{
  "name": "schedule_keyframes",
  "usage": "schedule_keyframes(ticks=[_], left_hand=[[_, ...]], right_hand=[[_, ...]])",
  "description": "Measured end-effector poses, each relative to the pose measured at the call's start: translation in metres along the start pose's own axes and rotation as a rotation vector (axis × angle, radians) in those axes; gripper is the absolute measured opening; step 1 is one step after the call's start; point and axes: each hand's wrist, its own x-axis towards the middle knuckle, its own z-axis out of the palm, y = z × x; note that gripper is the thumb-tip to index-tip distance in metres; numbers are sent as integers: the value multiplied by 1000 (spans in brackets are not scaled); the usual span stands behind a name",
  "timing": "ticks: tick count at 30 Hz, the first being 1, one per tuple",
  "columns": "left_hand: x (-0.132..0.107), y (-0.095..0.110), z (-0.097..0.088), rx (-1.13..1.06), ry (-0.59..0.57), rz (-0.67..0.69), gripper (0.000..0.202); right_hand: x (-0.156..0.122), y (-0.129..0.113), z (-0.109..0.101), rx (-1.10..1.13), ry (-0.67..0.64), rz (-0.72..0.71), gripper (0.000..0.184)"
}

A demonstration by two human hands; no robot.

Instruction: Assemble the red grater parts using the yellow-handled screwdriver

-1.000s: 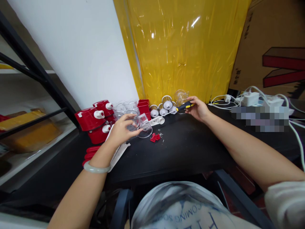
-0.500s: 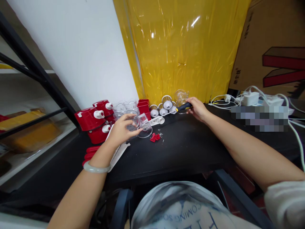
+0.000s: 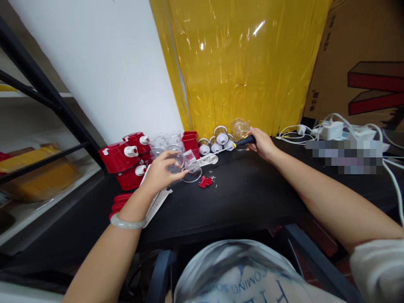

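My left hand (image 3: 162,170) is closed around a clear plastic cup-like part (image 3: 192,170) lying on its side above the black table. In my right hand (image 3: 259,144) is a screwdriver (image 3: 242,142) with a black and yellow handle. Its long metal shaft slants left, and the tip reaches the clear part by my left fingers; the exact contact is hard to see. Small red plastic pieces (image 3: 205,182) and several loose screws (image 3: 213,179) lie on the table just right of the clear part.
Red housings with white knobs (image 3: 118,156) are stacked at the left. Behind my hands stand clear cups (image 3: 160,141), red containers (image 3: 190,141) and silver-and-white cylinders (image 3: 221,135). White cables and adapters (image 3: 331,130) sit at the right. A yellow plastic curtain (image 3: 246,63) hangs behind.
My right hand has shifted very slightly on the screwdriver handle. Both hands otherwise stay in place.
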Motion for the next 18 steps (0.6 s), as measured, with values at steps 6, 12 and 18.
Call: schedule_keyframes(ticks=[6,12,18], left_hand=[[0,-1,0,7,-7,-9,28],[0,-2,0,6,-3,5,28],[0,-1,0,1,2,4,27]], right_hand=[[-2,-5,3,32,50,33,20],[-6,-11,4,138,15,59,17],[-5,-7,2,117,7,11,24]])
